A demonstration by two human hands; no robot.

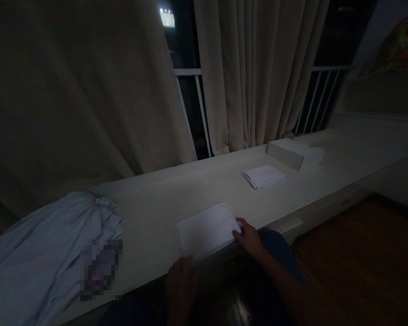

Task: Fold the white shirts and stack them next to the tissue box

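A folded white cloth [206, 231] lies on the pale counter by its front edge. My right hand [248, 236] is closed on the cloth's right corner, with thumb and fingers around it. My left hand [182, 278] is beside the cloth's near left corner, its fingers loosely apart; in the dim light I cannot tell whether the fingertips touch the cloth. A second folded white cloth [264, 176] rests farther back to the right. A pale, rumpled garment [44, 253] spreads over the counter's left end.
A pixelated patch [102, 269] hides part of the garment. At the back right is a low white box [285, 156] with papers. Beige curtains [245, 77] hang behind the counter [149, 217], before a white railing [187, 72]. A wooden floor [363, 249] shows at right.
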